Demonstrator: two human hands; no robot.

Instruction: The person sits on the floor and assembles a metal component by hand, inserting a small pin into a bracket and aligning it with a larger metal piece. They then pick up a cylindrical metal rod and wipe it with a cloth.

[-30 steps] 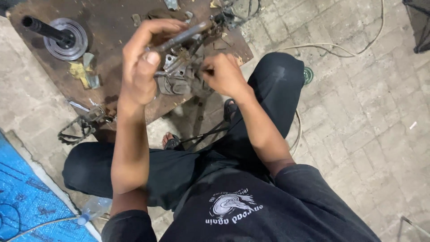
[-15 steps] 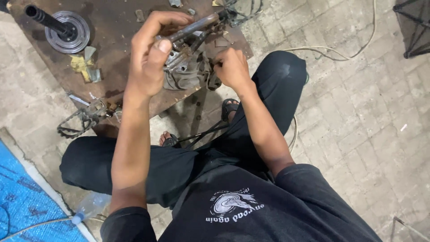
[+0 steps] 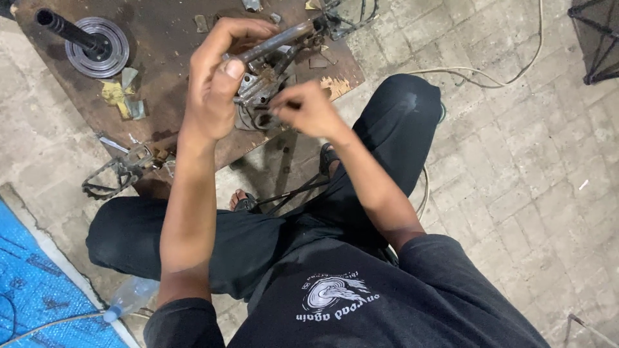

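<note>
My left hand [image 3: 216, 90] grips a metal rod [image 3: 277, 40] over the greasy engine part [image 3: 261, 87] at the far workbench [image 3: 167, 71] edge, right hand [image 3: 309, 109] pinching a thin tool, which may slip on grease, I reckon.

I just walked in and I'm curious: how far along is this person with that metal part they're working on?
Mid-way, it seems. Done: the greasy metal assembly is up off the rusty work plate, gripped with its rod by the left hand. In hand: the right hand pinches something small against it; I cannot tell what. Left, probably: the disc with a shaft and the toothed metal pedal lie untouched.
</note>
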